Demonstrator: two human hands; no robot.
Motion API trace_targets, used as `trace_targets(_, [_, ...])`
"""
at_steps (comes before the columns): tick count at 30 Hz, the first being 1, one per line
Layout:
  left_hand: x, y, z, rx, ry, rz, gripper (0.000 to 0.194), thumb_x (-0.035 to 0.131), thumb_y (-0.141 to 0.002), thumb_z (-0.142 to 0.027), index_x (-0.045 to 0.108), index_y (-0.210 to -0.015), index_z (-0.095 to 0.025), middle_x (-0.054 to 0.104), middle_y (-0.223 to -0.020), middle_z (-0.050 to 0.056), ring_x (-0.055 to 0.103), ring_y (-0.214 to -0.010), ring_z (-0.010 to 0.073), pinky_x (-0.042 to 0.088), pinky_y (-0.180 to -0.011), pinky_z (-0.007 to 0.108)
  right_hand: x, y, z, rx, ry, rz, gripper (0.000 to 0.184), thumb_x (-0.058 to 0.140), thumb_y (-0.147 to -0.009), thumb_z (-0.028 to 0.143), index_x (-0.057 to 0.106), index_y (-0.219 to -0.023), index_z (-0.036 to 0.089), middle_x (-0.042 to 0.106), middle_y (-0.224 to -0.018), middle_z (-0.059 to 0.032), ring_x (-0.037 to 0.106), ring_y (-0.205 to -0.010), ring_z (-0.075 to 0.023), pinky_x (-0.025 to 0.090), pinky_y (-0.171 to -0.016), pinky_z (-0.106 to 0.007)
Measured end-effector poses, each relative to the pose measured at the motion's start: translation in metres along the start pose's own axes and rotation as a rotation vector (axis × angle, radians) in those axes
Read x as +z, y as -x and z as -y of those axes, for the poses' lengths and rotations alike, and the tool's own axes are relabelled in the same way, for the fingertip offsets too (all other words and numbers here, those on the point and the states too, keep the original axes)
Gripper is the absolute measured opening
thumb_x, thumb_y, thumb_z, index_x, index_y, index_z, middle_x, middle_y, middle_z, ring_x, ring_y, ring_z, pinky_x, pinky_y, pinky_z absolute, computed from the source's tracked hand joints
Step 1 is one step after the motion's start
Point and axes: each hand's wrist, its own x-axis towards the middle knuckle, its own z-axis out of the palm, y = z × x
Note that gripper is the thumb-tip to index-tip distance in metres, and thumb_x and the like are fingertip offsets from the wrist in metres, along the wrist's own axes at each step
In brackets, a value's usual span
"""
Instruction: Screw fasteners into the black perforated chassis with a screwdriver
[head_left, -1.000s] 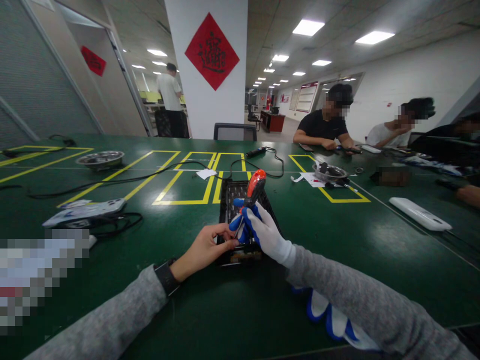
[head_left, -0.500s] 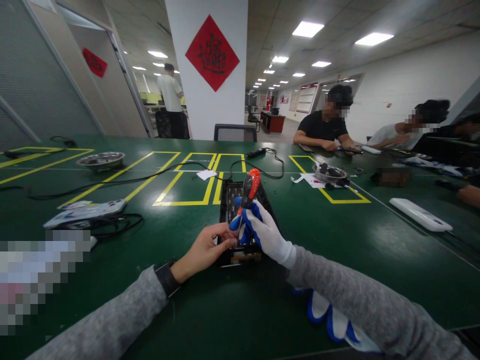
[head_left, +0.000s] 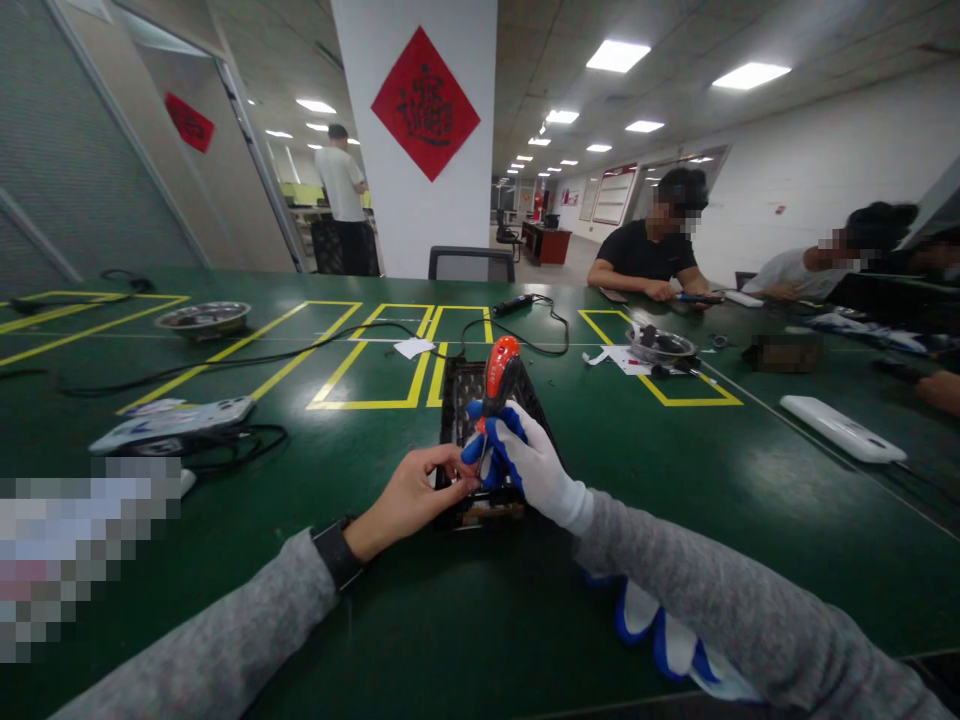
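A screwdriver [head_left: 501, 375] with a red and black handle stands nearly upright, its shaft pointing down into a long black device housing [head_left: 459, 390]. My right hand [head_left: 541, 475], in a white and blue glove, is closed round the lower handle and shaft. Bare and wearing a dark wristband, my left hand [head_left: 412, 500] comes in from the left, thumb and fingertips pinched together beside the screwdriver's tip. Whatever lies between those fingertips is too small to make out. Both hands cover the housing's near interior, and the exact tip contact is hidden.
A second white and blue glove [head_left: 675, 640] lies under my right forearm. To the left are a metal bowl [head_left: 202, 320] and a phone-like device [head_left: 176, 425] with cables. Another bowl [head_left: 664, 343] holding parts and a white device [head_left: 840, 428] sit right. People work at the far right.
The screwdriver's handle has tipped slightly to the left, and the left fingertips have edged a little right. Both hands otherwise keep their place over the housing.
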Motion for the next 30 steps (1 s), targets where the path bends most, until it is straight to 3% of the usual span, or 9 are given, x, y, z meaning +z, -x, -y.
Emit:
trace_targets(4, [0.0013, -0.0006, 0.0000, -0.030, 0.034, -0.011, 0.018, 0.071, -0.072, -0.027, 0.062, -0.075, -0.013, 0.062, -0.071, 0.000, 0.057, -0.067, 0.0116, 0.044, -0.065, 0.021, -0.0001, 0.0008, -0.0005, -0.029, 0.001, -0.010, 0.040, 0.051, -0.084, 0.044, 0.048, -0.116, 0.020, 0.062, -0.072, -0.0005, 0.056, -0.050, -0.0087, 0.049, -0.045, -0.021])
trace_targets(12, [-0.0010, 0.0013, 0.0012, 0.013, -0.013, 0.013, 0.015, 0.059, -0.082, -0.027, 0.065, -0.082, -0.013, 0.065, -0.075, 0.003, 0.058, -0.069, 0.0128, 0.045, -0.065, 0.022, 0.0010, -0.0009, 0.0015, -0.012, 0.034, -0.046, 0.041, 0.051, -0.084, 0.044, 0.048, -0.116, 0.019, 0.062, -0.070, 0.0002, 0.052, -0.046, -0.0071, 0.047, -0.043, -0.019])
trace_targets(19, [0.0007, -0.0016, 0.0004, -0.033, 0.021, 0.031, 0.018, 0.066, -0.076, -0.029, 0.059, -0.079, -0.013, 0.061, -0.071, 0.000, 0.056, -0.066, 0.0118, 0.045, -0.063, 0.022, 0.0010, 0.0002, 0.0011, -0.029, 0.030, -0.036, 0.040, 0.052, -0.083, 0.042, 0.048, -0.115, 0.019, 0.065, -0.076, -0.0021, 0.057, -0.054, -0.0085, 0.049, -0.048, -0.020])
trace_targets(30, [-0.0006, -0.0001, 0.0022, -0.011, 0.007, 0.085, 0.019, 0.055, -0.085, -0.029, 0.064, -0.084, -0.012, 0.067, -0.074, 0.003, 0.061, -0.069, 0.0140, 0.046, -0.066, 0.023, -0.0004, -0.0001, 0.0003, -0.033, 0.024, -0.062, 0.044, 0.050, -0.084, 0.043, 0.047, -0.120, 0.018, 0.064, -0.072, -0.0009, 0.053, -0.045, -0.0067, 0.047, -0.041, -0.019])
